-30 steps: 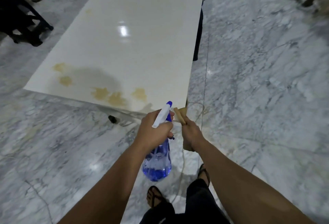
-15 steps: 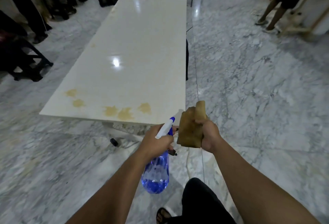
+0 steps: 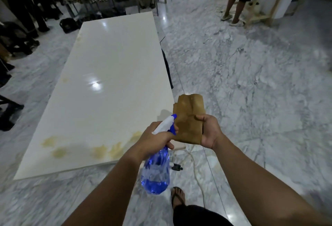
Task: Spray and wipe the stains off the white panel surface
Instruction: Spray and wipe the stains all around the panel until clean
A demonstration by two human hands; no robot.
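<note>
The spray bottle (image 3: 156, 169) is gripped by the left hand (image 3: 154, 140) over the white panel (image 3: 100, 85)'s near right corner. The brown cloth (image 3: 189, 118), bunched half a second ago, is now held up unfolded by the right hand (image 3: 210, 132).

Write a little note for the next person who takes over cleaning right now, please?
Left hand grips the spray bottle, nozzle aimed toward the cloth.
Right hand holds the brown cloth up, just off the panel's near right corner.
The white panel lies in front on the left.
Done: nothing wiped that shows; the yellow stains remain along the near edge.
Left: spray the stains, then wipe them off.
</note>
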